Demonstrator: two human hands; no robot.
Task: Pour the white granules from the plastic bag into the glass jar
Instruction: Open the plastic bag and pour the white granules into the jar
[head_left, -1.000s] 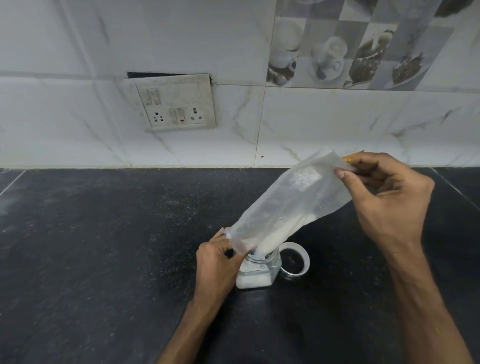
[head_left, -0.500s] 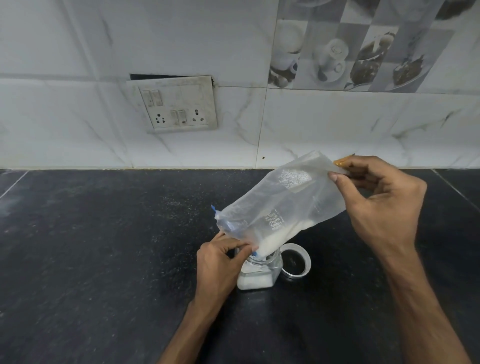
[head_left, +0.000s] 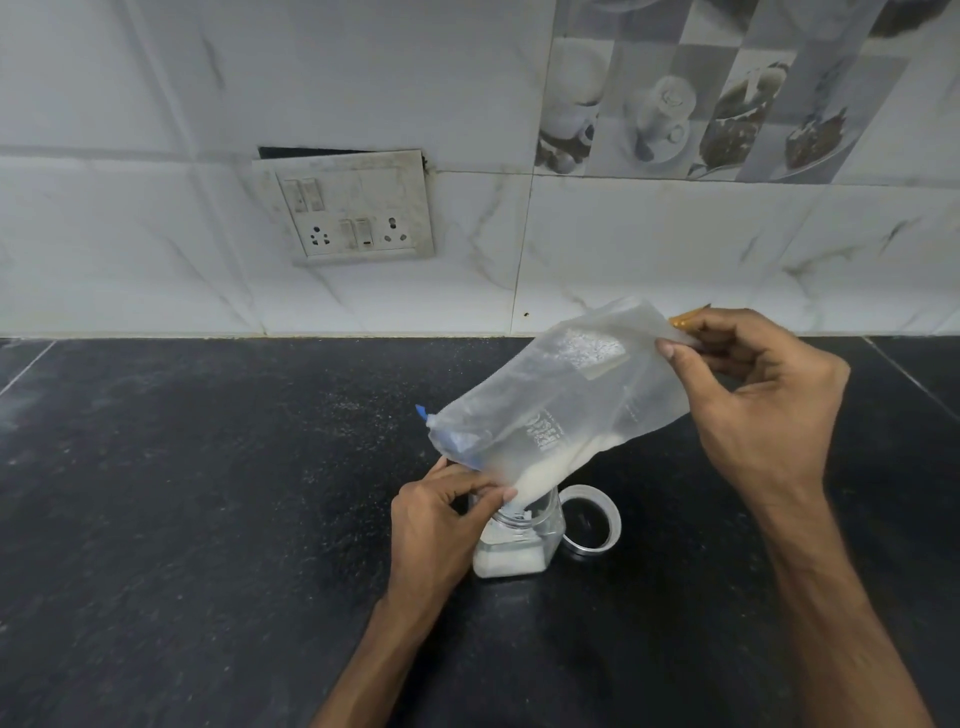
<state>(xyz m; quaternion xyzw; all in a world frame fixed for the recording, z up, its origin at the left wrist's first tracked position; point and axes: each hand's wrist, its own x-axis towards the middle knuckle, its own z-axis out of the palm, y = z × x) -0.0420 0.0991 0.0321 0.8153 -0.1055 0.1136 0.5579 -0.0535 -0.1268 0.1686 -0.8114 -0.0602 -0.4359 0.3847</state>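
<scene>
Right hand (head_left: 753, 395) high — grip pinches plastic bag (head_left: 571, 395), left hand (head_left: 436, 525) pinches its mouth

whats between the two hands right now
In the head view the plastic bag spans from the right hand down to the left hand, white granules pooled at its low end.

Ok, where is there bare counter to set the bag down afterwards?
Free: the counter left of the left hand, back to the wall under the switchboard. Crowded: around the jar, with the bag above and lid beside it.
</scene>
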